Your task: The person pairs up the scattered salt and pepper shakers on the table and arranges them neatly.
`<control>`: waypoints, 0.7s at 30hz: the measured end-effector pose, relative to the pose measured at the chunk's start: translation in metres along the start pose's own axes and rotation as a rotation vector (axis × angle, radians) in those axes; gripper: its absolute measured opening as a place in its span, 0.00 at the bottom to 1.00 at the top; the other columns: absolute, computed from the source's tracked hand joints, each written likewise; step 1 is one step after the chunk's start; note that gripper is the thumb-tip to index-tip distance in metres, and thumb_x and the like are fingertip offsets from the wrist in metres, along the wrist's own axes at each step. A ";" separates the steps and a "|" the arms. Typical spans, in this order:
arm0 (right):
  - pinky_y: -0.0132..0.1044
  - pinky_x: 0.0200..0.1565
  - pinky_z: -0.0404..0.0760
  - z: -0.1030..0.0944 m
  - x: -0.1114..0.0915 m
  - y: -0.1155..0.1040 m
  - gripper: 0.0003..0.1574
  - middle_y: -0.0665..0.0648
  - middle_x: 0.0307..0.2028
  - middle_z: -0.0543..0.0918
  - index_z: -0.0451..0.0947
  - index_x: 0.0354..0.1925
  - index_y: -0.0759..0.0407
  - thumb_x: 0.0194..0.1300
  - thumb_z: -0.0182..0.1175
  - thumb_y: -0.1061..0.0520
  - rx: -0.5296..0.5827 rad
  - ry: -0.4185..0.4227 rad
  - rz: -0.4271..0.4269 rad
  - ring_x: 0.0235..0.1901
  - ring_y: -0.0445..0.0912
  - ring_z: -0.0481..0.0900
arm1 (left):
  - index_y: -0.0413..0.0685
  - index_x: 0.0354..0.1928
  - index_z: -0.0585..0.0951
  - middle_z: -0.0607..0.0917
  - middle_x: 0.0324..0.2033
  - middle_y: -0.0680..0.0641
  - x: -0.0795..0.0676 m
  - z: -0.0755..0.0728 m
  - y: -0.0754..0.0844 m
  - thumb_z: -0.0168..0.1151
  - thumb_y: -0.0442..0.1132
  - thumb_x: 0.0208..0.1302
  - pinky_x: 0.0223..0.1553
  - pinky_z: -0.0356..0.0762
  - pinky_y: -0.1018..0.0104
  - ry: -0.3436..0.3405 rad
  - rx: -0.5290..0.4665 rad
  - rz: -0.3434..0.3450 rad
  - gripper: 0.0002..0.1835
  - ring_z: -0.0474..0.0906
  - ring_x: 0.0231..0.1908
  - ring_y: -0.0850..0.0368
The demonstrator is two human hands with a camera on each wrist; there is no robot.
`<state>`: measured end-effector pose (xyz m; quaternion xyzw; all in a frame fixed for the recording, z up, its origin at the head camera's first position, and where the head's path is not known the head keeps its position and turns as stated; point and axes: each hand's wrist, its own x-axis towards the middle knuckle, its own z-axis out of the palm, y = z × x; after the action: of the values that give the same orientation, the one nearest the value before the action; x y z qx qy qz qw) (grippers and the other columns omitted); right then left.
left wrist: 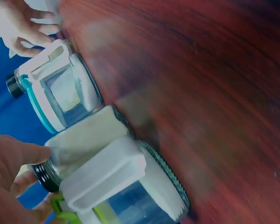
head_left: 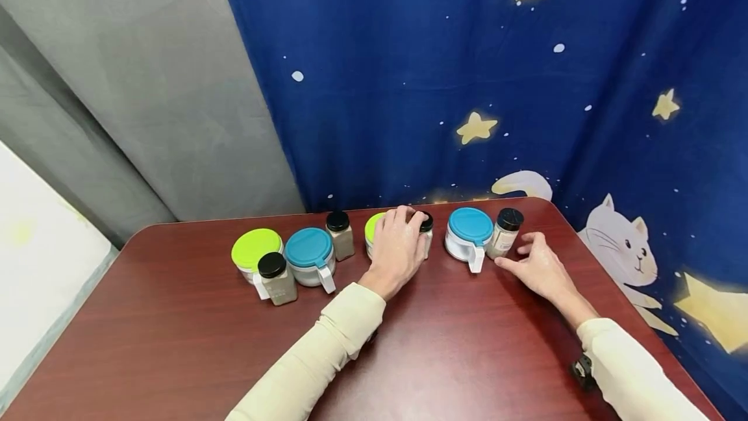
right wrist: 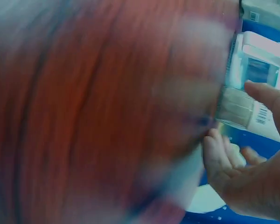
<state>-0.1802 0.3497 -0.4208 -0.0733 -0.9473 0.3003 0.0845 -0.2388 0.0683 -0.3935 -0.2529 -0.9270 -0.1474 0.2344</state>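
Observation:
My left hand (head_left: pixel 396 249) reaches over a green-lidded jar (head_left: pixel 372 226) and grips a black-capped spice jar (left wrist: pixel 81 142) near its cap, the thumb on one side and fingers behind. In the left wrist view, the white handle (left wrist: pixel 107 172) of the green-lidded jar stands close in front of that spice jar. Farther right, my right hand (head_left: pixel 543 270) is beside another black-capped spice jar (head_left: pixel 505 234), thumb near its base and fingers loosely spread around its right side. A blue-lidded jar (head_left: pixel 469 226) with a white handle stands just left of it.
On the left of the red-brown table (head_left: pixel 175 317) stand a green-lidded jar (head_left: pixel 256 249), a blue-lidded jar (head_left: pixel 310 249) and two black-capped spice jars, one in front (head_left: pixel 279 284) and one behind (head_left: pixel 341 239). A blue curtain (head_left: pixel 380 83) hangs along the back edge.

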 end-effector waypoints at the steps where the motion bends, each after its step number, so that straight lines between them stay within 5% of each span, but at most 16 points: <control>1: 0.63 0.47 0.75 0.001 0.004 0.001 0.47 0.68 0.50 0.80 0.64 0.60 0.68 0.62 0.70 0.37 -0.008 -0.020 -0.008 0.48 0.64 0.78 | 0.56 0.57 0.81 0.78 0.53 0.47 0.000 0.001 0.000 0.63 0.46 0.70 0.59 0.68 0.51 0.002 0.002 -0.020 0.16 0.72 0.56 0.48; 11: 0.57 0.36 0.78 0.007 0.023 -0.005 0.34 0.61 0.40 0.84 0.73 0.48 0.59 0.59 0.71 0.35 -0.125 0.008 -0.082 0.39 0.59 0.82 | 0.55 0.58 0.80 0.76 0.56 0.44 -0.011 -0.004 -0.001 0.64 0.49 0.66 0.59 0.67 0.48 0.059 -0.073 -0.105 0.20 0.71 0.57 0.47; 15: 0.58 0.36 0.77 0.007 0.028 -0.006 0.35 0.61 0.40 0.84 0.73 0.49 0.59 0.59 0.70 0.35 -0.142 -0.018 -0.082 0.39 0.60 0.82 | 0.48 0.58 0.79 0.75 0.60 0.41 -0.032 -0.035 -0.008 0.66 0.46 0.61 0.61 0.67 0.47 0.135 -0.185 -0.050 0.24 0.69 0.61 0.44; 21: 0.59 0.35 0.76 0.003 0.029 -0.002 0.36 0.62 0.40 0.84 0.73 0.50 0.59 0.60 0.69 0.33 -0.166 -0.024 -0.075 0.40 0.62 0.81 | 0.45 0.57 0.80 0.76 0.62 0.46 -0.077 -0.096 -0.022 0.64 0.39 0.62 0.64 0.66 0.54 0.253 -0.432 0.141 0.20 0.70 0.64 0.48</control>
<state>-0.2092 0.3517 -0.4192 -0.0409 -0.9719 0.2181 0.0779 -0.1576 -0.0184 -0.3547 -0.3408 -0.8173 -0.3558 0.2988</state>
